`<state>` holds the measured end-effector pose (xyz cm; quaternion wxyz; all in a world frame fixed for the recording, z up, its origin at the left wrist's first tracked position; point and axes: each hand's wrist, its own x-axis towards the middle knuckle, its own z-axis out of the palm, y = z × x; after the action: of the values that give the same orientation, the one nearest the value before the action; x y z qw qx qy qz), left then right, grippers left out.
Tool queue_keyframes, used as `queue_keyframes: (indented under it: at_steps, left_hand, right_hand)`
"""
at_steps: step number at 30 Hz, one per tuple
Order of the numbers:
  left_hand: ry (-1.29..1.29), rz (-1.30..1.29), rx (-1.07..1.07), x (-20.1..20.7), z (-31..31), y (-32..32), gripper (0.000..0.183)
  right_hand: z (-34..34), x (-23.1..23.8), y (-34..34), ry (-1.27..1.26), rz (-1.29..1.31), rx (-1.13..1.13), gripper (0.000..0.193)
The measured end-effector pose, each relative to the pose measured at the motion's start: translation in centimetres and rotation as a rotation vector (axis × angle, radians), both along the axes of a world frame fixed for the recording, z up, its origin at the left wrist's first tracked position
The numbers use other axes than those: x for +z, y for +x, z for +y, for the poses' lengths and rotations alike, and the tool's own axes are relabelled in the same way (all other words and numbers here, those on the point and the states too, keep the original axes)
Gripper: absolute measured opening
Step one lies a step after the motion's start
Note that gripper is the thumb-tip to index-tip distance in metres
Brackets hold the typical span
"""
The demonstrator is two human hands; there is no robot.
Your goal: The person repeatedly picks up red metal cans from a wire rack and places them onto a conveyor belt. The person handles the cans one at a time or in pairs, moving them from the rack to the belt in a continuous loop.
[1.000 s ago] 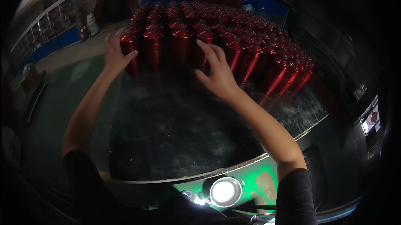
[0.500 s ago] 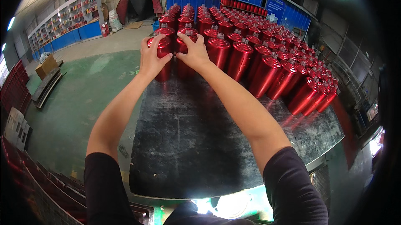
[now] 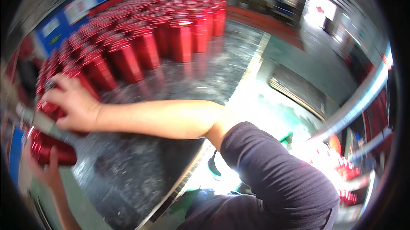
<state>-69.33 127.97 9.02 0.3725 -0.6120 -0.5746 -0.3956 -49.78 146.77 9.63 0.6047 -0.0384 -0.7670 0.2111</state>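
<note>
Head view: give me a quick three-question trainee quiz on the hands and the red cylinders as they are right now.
1. True or false: the left hand grips a red cylinder that lies tipped on its side.
2. The right hand reaches across to: A, the standing red cylinders; B, a green box; C, a wall shelf.
3. Fill in: the sleeve on the right arm is ____ in colour.

Key: 1 true; 2 A; 3 dark.
</note>
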Motion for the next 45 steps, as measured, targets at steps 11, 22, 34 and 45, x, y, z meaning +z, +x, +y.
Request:
queue_keyframes:
  at_steps: [11,22,34,45]
  left_hand:
    - [-0.714,-0.318,-1.225,1.6,3.4,29.0,0.091]
    - [-2.516,-0.461,-1.251,-18.2,4.7,59.4,0.068]
    - [-3.163,-1.071,-0.519,-34.4,5.6,63.9,0.047]
    - [-2.726,-1.032,-0.902,-35.4,4.0,63.2,0.027]
  right_hand:
    - [-22.1,-5.5,44.0,-0.507,-0.118,-0.569,0.068]
    - [-57.1,-27.7,58.6,-1.149,1.233,-0.635,0.058]
    - [-71.1,-46.9,53.8,-1.372,1.029,-1.287,0.043]
    - [-71.6,-48.7,55.5,-1.077,2.176,-0.050,0.064]
